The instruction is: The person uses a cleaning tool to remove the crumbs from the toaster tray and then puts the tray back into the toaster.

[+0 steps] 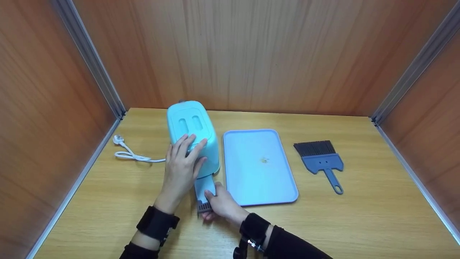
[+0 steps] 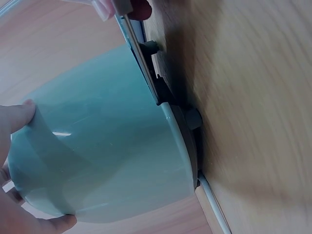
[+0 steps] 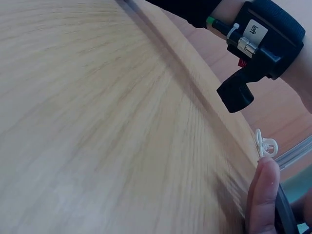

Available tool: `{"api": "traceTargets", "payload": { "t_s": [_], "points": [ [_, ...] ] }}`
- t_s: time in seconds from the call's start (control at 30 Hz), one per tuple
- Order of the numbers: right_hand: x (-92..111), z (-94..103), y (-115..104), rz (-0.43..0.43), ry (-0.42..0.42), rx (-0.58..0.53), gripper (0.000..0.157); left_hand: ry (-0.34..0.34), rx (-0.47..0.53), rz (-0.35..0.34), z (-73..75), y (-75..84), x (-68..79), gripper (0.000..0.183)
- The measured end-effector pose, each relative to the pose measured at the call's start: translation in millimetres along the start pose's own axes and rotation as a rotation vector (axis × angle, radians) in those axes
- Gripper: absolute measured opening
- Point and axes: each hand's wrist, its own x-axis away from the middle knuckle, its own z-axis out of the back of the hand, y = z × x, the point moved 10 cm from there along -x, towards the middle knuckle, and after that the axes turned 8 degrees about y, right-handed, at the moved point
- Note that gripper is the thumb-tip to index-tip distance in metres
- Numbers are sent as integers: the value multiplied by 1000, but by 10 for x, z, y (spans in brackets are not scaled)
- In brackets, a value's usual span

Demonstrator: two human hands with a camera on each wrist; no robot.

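A light teal toaster [image 1: 190, 120] stands on the table, two oblong shapes on its top. My left hand [image 1: 179, 160] rests on its near end, fingers spread over the top. In the left wrist view the fingertips lie against the glossy shell [image 2: 102, 141]. A narrow crumb tray [image 1: 203, 185] with a dark slotted end sticks out of the toaster's base toward me. My right hand [image 1: 224, 201] pinches that end, thumb on top and fingers below. In the right wrist view my fingers [image 3: 265, 195] sit against the tray's dark end [image 3: 284, 212].
Right of the toaster lies a light blue serving tray [image 1: 251, 183] with a few crumbs [image 1: 264, 160] on it. Farther right is a blue hand brush [image 1: 323, 162] with dark bristles. A white power cord [image 1: 138, 157] runs left from the toaster. Wooden panels [image 1: 230, 54] enclose the table.
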Motion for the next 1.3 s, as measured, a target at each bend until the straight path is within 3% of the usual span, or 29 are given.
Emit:
{"api": "traceTargets", "payload": {
  "t_s": [0.1, 0.37, 0.7, 0.87, 1.1, 1.3],
  "points": [
    [13, -4, -23, 2, -27, -3, 37, 6, 1, -11, -1, 2, -2, 49],
    [38, 29, -60, -24, -123, 96, 84, -38, 2, 16, -23, -6, -17, 51],
    [100, 56, -96, 1, -102, 223, 95, -62, 0, 25, -26, -26, -16, 53],
    [94, 59, -177, 123, -57, 418, 97, -68, 5, 38, -30, -50, -1, 53],
    [148, 50, -298, 336, 45, 790, 100, -58, 13, 34, -27, -50, 5, 52],
    [212, 23, -389, 483, 134, 949, 87, -65, 17, 44, -32, -54, 12, 52]
  ]
}}
